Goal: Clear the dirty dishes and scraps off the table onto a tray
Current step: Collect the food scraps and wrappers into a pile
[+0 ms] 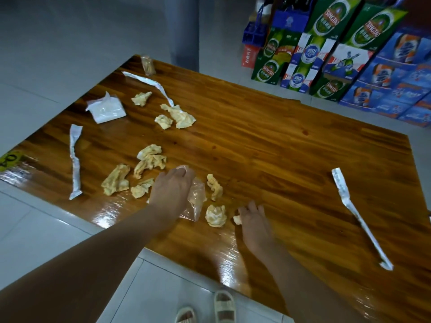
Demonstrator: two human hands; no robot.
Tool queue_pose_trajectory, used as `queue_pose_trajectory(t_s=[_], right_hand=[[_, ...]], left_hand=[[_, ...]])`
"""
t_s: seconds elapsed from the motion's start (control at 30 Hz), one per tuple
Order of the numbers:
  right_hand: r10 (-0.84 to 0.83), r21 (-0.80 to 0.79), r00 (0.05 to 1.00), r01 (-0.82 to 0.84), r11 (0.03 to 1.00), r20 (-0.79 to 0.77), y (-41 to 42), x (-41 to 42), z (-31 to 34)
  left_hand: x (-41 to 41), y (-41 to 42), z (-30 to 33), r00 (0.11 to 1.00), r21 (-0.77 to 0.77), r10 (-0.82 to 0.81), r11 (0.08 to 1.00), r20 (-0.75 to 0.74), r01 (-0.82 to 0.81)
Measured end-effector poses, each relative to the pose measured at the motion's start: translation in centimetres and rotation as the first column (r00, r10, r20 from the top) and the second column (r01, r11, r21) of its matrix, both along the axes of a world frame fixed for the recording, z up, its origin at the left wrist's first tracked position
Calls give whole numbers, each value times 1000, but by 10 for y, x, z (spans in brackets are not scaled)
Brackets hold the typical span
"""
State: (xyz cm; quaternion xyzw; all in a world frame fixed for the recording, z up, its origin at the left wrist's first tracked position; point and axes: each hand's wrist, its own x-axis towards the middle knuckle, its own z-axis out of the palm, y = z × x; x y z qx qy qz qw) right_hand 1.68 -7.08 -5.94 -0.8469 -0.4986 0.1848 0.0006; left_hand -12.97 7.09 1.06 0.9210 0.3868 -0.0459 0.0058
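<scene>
**Two hands among scraps on a wooden table**

A glossy wooden table (268, 141) filled most of the view, seen from above w/ grey floor tiles (42, 229) around it. Stacked beer cartons (349, 57), green and blue, stood on the floor past the far right corner.

Both bare forearms reached in from the bottom edge. The left hand (171, 190) lay palm down near the table's near edge, fingers curled over a clear plastic bag (196, 201) and gripping its top; the bag spread out to the right from under the hand. The right hand (253, 220) sat just right of it, knuckles up, fingers bent, pinching a small scrap (237, 219) at its thumb side.

Crumpled, stained napkins (149, 159) littered the table: a cluster left of the left hand, one wad (215, 215) between the two hands, one twisted piece (214, 186) just beyond the bag, and another group (177, 115) farther back. A white tissue pack (107, 109) lay towards the far left edge.

Long white paper wrappers lay apart from each other: one (359, 215) well right of the hands, one (75, 159) at the left, one (149, 83) at the back. A small clear packet (148, 65) sat at the far corner. A yellow sticker (10, 159) marked the left corner.

Two pale sandals (224, 306) showed at the bottom, on the tiles. No tray was in view.
</scene>
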Motion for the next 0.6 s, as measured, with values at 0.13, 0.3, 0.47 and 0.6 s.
queue_pose_trajectory(t_s=[0.13,0.3,0.47,0.6], right_hand=[[-28,135,999,32,990,-33,15,-10,11],[122,216,991,-106,971,-61,55,-11,18],[257,-70,939,-279,958,-230,73,-14,4],[441,-88,887,-455,886,-139,67,-10,1]], left_hand=[[-17,4,1,998,-3,63,998,6,-63],[-26,7,4,994,-15,113,993,4,-113],[-34,10,-6,987,-26,158,987,8,-158],[-35,7,-12,980,-35,197,980,18,-197]])
